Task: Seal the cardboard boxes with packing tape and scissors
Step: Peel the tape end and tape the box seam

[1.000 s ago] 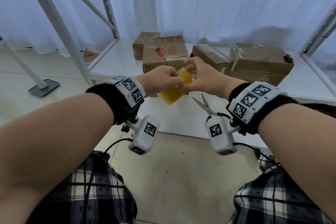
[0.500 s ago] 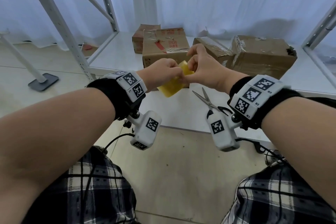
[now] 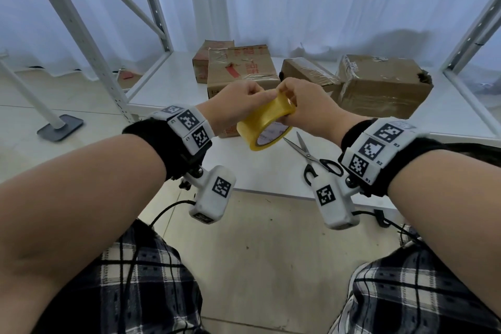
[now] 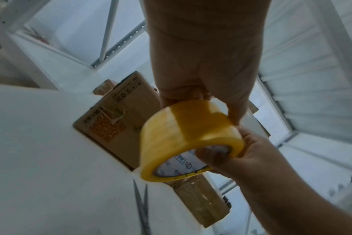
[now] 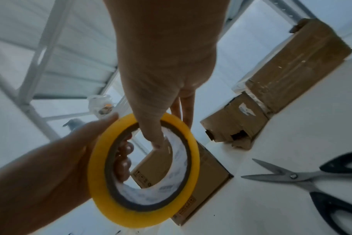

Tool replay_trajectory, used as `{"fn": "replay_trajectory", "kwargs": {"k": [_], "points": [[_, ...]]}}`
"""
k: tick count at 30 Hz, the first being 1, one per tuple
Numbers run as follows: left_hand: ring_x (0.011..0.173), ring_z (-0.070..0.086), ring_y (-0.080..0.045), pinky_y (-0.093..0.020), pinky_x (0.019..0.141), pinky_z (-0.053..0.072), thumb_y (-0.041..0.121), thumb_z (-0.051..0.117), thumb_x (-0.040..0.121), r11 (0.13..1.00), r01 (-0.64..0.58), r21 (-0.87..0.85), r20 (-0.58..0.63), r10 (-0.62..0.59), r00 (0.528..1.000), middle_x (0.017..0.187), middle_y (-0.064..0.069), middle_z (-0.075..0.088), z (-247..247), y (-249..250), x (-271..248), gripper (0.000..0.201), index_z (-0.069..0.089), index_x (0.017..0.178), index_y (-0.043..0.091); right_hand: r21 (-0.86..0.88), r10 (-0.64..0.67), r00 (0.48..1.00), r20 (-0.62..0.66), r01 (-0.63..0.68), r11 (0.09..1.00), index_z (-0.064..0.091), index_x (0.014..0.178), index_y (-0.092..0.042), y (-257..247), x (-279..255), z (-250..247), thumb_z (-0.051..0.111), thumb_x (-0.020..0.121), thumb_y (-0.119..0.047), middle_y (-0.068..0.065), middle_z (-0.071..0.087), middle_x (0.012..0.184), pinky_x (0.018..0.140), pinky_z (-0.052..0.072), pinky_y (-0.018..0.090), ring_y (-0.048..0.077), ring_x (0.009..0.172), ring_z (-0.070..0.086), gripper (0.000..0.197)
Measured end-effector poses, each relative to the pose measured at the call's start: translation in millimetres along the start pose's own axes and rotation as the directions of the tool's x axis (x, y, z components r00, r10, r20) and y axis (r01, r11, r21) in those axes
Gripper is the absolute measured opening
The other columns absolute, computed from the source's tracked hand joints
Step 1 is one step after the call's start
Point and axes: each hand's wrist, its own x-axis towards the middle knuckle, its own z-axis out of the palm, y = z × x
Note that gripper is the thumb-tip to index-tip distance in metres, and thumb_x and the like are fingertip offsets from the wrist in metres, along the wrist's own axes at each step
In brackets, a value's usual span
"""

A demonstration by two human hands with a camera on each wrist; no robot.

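From the head view, the person holds a yellow tape roll (image 3: 264,125) up in the air between both hands, above the front of a white shelf (image 3: 173,84). The left hand (image 3: 235,106) curls over the top of the roll from the left, and the right hand (image 3: 303,106) closes on it from the right, the two hands nearly touching above it. A pair of scissors (image 3: 311,156) with black handles lies on the shelf just under the right wrist, blades partly apart. Farther back sit four cardboard boxes: a printed box (image 3: 241,70) nearest the hands, a small box (image 3: 203,62) behind it on the left, a flat box (image 3: 306,70) and a large crumpled box (image 3: 379,84) to the right. The left wrist view shows the left hand's fingers (image 4: 183,95) bent onto the roll's outer face, perhaps picking at the tape's edge, though the blur hides it, while the right hand's thumb (image 4: 211,153) hooks into the printed core. The printed box stands on the shelf behind the roll. The right wrist view looks through the roll's ring: the right thumb (image 5: 151,127) presses inside the core, other fingers lie along the outside, and the left fingers grip the ring's opposite side, with the scissors lying open to the right.
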Motion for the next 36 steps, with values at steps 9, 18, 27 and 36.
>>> {"fn": "replay_trajectory", "kwargs": {"k": [9, 18, 27, 36], "points": [[0.079, 0.054, -0.02, -0.029, 0.068, 0.046, 0.023, 0.051, 0.092, 0.966, 0.167, -0.196, 0.066, -0.157, 0.985, 0.086, -0.007, 0.057, -4, 8, 1, 0.013, 0.057, 0.093, 0.011, -0.17, -0.07, 0.997, 0.034, 0.074, 0.983, 0.052, 0.11, -0.012, -17, 0, 4, 0.076, 0.073, -0.02, -0.001, 0.039, 0.106, 0.083, 0.027, 0.024, 0.018, 0.103, 0.034, 0.045], [0.081, 0.055, -0.018, -0.029, 0.077, 0.047, 0.009, 0.041, 0.091, 0.946, 0.152, -0.287, 0.095, -0.13, 0.987, 0.087, -0.003, 0.06, -5, 4, 2, 0.023, 0.059, 0.103, 0.0, 0.001, -0.009, 0.997, 0.081, 0.009, 1.0, 0.043, 0.099, -0.019, -13, 2, 1, 0.075, 0.074, -0.015, -0.004, 0.053, 0.089, 0.058, 0.037, 0.019, 0.012, 0.079, 0.05, 0.042], [0.099, 0.051, -0.029, -0.041, 0.091, 0.045, 0.034, 0.054, 0.078, 0.957, 0.209, -0.202, 0.007, -0.212, 0.977, 0.103, -0.01, 0.051, 3, 11, 4, 0.036, 0.052, 0.105, 0.01, 0.018, 0.024, 0.997, 0.076, -0.025, 1.0, 0.042, 0.099, -0.019, -9, 7, -2, 0.074, 0.075, -0.012, -0.011, 0.047, 0.08, 0.053, 0.032, 0.014, 0.001, 0.068, 0.044, 0.04], [0.088, 0.043, -0.024, -0.038, 0.078, 0.037, 0.035, 0.051, 0.065, 0.96, 0.203, -0.193, -0.01, -0.208, 0.978, 0.09, -0.005, 0.045, 5, 10, 6, 0.026, 0.051, 0.083, 0.016, 0.028, 0.016, 0.996, 0.082, -0.019, 0.999, 0.042, 0.101, -0.018, -2, 10, -1, 0.074, 0.076, -0.012, -0.013, 0.046, 0.081, 0.053, 0.031, 0.014, 0.001, 0.069, 0.044, 0.04]]}}
